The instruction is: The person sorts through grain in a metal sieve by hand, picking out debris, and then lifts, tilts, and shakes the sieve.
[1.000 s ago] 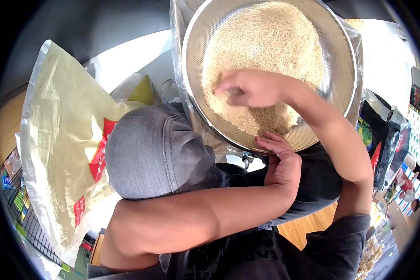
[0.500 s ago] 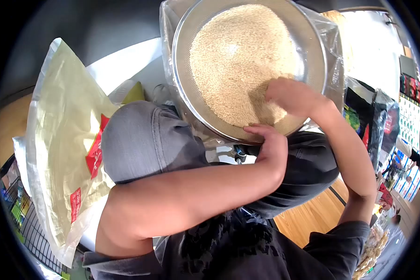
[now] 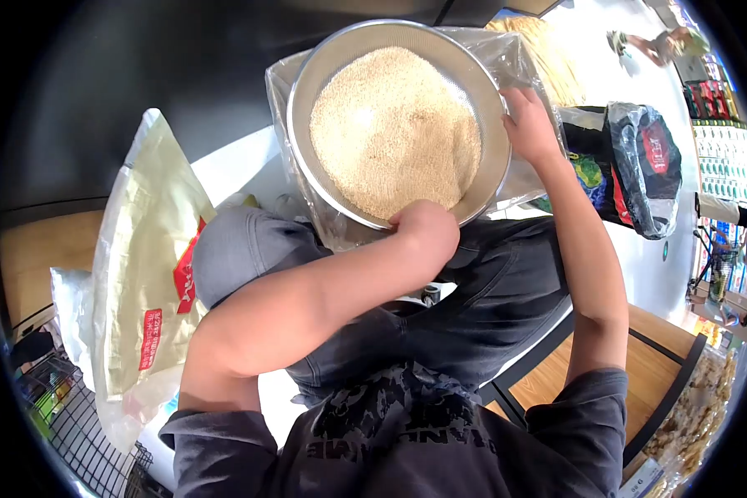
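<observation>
A round metal mesh sieve lies over a clear plastic bag, in front of my knees. Pale, small grains are heaped inside it, with a darker patch at the right. My left hand grips the near rim, its fingers partly hidden by the back of the hand. On the right rim, my right hand is closed, thumb toward the inside. The clear bag shows crumpled around the sieve's edge.
To the left stands a big yellowish plastic sack with red print, near a black wire basket. A black bag with a clear cover lies right. Dried yellow strands sit behind. Packaged goods are at lower right.
My right hand has left the grains and moved to the sieve's right rim. My left hand remains at the near rim. The view has shifted, and the whole sieve now shows.
</observation>
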A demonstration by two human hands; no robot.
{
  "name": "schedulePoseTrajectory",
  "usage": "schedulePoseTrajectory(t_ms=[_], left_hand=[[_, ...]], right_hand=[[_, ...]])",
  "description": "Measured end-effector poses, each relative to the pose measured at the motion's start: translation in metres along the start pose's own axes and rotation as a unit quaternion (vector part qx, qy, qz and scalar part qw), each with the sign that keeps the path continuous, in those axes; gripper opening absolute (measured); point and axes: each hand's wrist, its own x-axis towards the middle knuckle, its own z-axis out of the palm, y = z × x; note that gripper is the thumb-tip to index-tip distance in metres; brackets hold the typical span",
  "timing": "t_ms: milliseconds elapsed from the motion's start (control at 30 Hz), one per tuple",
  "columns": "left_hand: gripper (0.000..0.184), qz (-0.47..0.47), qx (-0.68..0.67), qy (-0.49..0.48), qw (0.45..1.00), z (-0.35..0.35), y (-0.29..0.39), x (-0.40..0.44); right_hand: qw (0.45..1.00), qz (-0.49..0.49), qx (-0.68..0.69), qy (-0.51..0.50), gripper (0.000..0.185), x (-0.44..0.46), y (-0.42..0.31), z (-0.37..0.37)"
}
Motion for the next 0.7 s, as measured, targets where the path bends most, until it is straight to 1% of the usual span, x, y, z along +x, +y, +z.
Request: schedulePoseTrajectory(t_ms=[33,67,100,133,167,200,233,300,333,400,467,533,567,633,667,700], left_hand=[[0.018,0.020,-0.010,0.008,1.000,-0.012,-0.012,-0.009],[0.019,0.032,-0.033,0.027,0.999,-0.023,-0.029,-0.021],[0.019,0.043,-0.055,0.045,0.997,-0.045,-0.048,-0.040],[0.020,-0.026,-0.076,0.090,0.993,-0.054,-0.070,-0.048],[0.021,-0.094,-0.096,0.135,0.982,-0.063,-0.091,-0.055],[0.026,-0.181,-0.060,0.177,0.966,-0.080,-0.107,-0.070],[0.036,-0.248,-0.056,0.270,0.929,-0.073,-0.134,-0.073],[0.049,-0.382,-0.042,0.310,0.870,-0.062,-0.172,-0.077],[0.049,-0.385,-0.040,0.310,0.868,-0.058,-0.179,-0.077],[0.043,-0.385,-0.213,0.208,0.873,-0.051,-0.189,-0.076],[0.043,-0.393,-0.221,0.214,0.866,-0.044,-0.192,-0.071],[0.042,-0.407,-0.174,0.209,0.872,-0.041,-0.196,-0.068],[0.042,-0.407,-0.172,0.211,0.872,-0.038,-0.198,-0.067],[0.040,-0.409,-0.191,0.229,0.863,-0.037,-0.199,-0.068],[0.040,-0.409,-0.191,0.232,0.862,-0.036,-0.199,-0.067],[0.040,-0.411,-0.217,0.214,0.859,-0.038,-0.198,-0.068]], right_hand=[[0.997,0.061,0.018,0.040,0.035,0.000,0.006,0.005],[0.989,0.121,0.038,0.078,0.035,0.002,0.012,0.010],[0.985,0.158,0.051,0.043,0.028,0.004,0.022,0.015],[0.985,0.153,0.058,0.048,0.028,0.005,0.028,0.014],[0.960,0.229,0.159,-0.041,0.024,0.005,0.032,0.014],[0.910,0.299,0.255,-0.130,0.021,0.004,0.034,0.014],[0.910,0.296,0.261,-0.130,0.021,0.003,0.035,0.015],[0.879,0.322,0.316,-0.155,0.020,0.000,0.036,0.014],[0.863,0.334,0.340,-0.169,0.021,-0.001,0.036,0.014],[0.861,0.334,0.344,-0.170,0.023,-0.001,0.034,0.014],[0.858,0.335,0.349,-0.170,0.026,-0.001,0.030,0.015],[0.888,0.308,0.292,-0.175,0.036,-0.001,0.026,0.015],[0.889,0.308,0.293,-0.172,0.036,-0.002,0.024,0.016],[0.933,0.266,0.190,-0.152,0.041,-0.001,0.018,0.015],[0.934,0.264,0.189,-0.150,0.041,-0.002,0.015,0.013],[0.936,0.268,0.189,-0.123,0.041,-0.006,0.007,0.008]])
